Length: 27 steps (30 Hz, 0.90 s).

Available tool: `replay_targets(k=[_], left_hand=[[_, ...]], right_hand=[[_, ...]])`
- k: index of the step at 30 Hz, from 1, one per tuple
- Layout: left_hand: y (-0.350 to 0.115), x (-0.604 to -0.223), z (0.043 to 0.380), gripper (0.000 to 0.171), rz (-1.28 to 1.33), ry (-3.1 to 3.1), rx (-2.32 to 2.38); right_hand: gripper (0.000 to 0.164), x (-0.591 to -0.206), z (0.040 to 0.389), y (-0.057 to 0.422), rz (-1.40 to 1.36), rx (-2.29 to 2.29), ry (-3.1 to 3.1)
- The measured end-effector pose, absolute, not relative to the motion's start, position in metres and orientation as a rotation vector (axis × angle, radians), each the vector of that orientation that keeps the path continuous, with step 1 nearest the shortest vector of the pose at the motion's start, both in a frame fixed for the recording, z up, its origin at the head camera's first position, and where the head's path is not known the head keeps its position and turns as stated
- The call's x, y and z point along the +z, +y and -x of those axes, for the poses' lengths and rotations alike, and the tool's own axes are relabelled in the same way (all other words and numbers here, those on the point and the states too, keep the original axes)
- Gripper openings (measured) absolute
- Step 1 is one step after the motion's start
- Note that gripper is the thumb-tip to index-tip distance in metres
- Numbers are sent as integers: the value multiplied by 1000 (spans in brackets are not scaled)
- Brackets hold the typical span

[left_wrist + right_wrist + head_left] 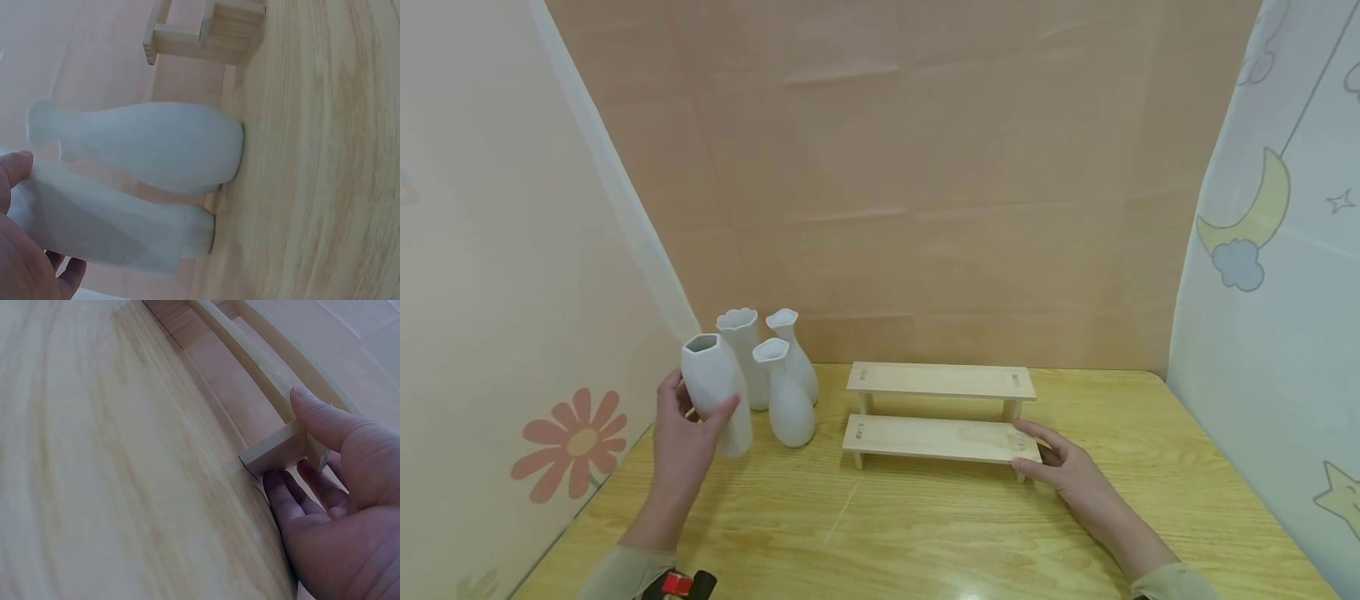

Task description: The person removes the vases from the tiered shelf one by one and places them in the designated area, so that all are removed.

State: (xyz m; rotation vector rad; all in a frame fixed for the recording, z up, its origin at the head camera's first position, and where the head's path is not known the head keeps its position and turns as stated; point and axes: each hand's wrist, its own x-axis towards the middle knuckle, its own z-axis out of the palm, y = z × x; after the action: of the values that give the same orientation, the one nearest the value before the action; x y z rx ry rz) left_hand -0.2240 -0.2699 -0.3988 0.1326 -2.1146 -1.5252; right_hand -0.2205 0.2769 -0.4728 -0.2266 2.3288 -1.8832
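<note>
My left hand point(687, 442) grips a white vase point(713, 379) with an angular mouth, thumb on one side and fingers on the other. Seen from the left wrist, that vase's bottom is raised off the table, slightly tilted. Close to its right stand a slender-necked white vase point(792, 408), a similar one point(803, 367) behind it, and a scallop-rimmed vase point(747, 350). At the right, my right hand point(1075, 479) holds the end of the front step of a two-tier wooden stand point(917, 437). Its thumb point(319, 419) lies over the board, with fingers by the leg.
The stand's higher back tier point(940, 381) runs behind the front one, near the brown backdrop point(910, 208). Patterned sheets hang at the left point(580, 333) and right point(1247, 350) of the wood-grain table point(895, 525).
</note>
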Motion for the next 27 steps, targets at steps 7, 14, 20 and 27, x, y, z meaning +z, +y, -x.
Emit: replay_targets(k=[7, 14, 20, 27], left_hand=[[-273, -412, 237, 95, -154, -2080, -1563], [-274, -420, 251, 94, -198, -2059, -1568], [-273, -427, 259, 95, -208, -2052, -1584], [-270, -432, 267, 97, -213, -2050, -1602]], right_hand=[[78, -471, 220, 276, 219, -1898, 2322], [79, -470, 220, 276, 214, -1889, 2323], [79, -470, 221, 275, 207, -1898, 2325], [78, -471, 220, 275, 210, -1887, 2328]])
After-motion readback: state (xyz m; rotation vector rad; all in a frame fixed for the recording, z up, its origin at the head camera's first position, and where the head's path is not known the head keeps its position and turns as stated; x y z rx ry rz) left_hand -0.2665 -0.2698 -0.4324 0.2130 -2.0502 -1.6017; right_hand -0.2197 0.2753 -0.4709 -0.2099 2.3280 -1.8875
